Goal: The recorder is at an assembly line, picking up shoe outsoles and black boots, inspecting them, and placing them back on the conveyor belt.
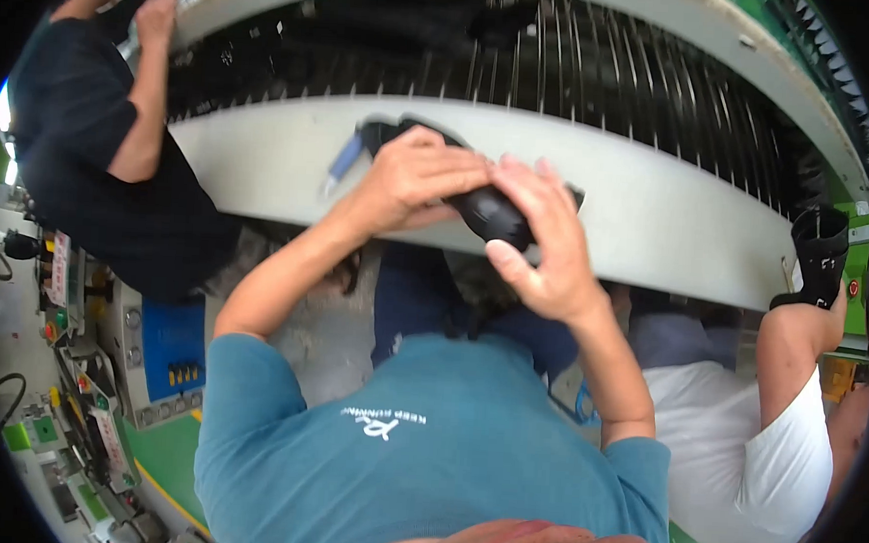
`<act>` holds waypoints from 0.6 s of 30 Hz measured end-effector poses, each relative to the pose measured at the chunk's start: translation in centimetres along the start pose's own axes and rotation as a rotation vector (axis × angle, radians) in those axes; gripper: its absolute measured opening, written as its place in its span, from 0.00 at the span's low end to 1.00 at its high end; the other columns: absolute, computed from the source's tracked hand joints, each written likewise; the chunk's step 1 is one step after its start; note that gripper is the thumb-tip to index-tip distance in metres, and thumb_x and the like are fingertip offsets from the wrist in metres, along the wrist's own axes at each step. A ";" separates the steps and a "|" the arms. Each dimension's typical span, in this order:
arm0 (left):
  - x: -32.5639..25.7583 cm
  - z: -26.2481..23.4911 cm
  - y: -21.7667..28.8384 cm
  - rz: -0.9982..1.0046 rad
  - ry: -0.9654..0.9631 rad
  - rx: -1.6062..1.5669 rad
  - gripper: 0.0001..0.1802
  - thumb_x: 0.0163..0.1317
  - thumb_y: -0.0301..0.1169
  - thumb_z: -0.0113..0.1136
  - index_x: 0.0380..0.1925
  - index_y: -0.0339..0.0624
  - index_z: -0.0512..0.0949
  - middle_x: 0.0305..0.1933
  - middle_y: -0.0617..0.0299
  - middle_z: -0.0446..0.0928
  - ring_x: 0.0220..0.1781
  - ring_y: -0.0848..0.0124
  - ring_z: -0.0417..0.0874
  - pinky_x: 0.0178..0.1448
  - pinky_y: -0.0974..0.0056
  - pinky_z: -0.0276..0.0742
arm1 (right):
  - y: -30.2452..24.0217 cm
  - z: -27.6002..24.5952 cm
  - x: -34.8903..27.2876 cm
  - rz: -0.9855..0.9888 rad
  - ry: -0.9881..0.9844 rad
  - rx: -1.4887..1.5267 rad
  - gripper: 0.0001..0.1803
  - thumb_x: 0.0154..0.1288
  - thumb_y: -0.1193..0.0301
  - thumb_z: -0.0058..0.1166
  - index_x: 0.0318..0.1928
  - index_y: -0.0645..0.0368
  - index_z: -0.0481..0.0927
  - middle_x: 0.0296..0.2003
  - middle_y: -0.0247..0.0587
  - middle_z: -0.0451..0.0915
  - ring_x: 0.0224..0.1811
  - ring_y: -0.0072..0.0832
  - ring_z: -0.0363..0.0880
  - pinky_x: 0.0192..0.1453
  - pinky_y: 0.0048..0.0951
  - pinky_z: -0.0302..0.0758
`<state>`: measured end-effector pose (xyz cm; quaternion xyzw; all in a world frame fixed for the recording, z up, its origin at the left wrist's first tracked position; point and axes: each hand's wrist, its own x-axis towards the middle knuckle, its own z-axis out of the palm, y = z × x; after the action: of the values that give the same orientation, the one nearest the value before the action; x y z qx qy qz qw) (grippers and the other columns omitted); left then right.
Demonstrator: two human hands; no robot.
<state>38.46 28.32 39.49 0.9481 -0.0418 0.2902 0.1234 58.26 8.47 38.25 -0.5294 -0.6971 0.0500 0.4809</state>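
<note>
My left hand (pixel 415 177) and my right hand (pixel 545 233) are both closed around a black shoe (pixel 492 211) held against the pale grey rim (pixel 654 214) of a large curved conveyor. A second black shoe part (pixel 388 129) with a blue insert (pixel 344 159) lies on the rim just beyond my left hand. My thumbs and fingers cover much of the held shoe.
Behind the rim runs a dark rack of thin metal rods (pixel 563 72). A person in a black shirt (pixel 97 155) works at the left. A person in white (pixel 789 447) at the right holds a black shoe (pixel 817 257). A control panel (pixel 170 351) stands at lower left.
</note>
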 end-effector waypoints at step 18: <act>-7.6 9.9 7.1 -0.519 0.250 -0.152 0.50 0.58 0.50 0.86 0.77 0.36 0.81 0.83 0.45 0.79 0.89 0.44 0.72 0.93 0.30 0.50 | 2.1 0.9 -3.3 0.017 -0.177 -0.297 0.16 0.58 0.75 0.82 0.40 0.52 0.84 0.58 0.33 0.95 0.71 0.41 0.89 0.86 0.63 0.66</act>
<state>36.49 18.96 28.77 0.8720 0.1960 0.3596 0.2682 58.95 7.20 34.52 -0.5940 -0.7320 -0.0028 0.3337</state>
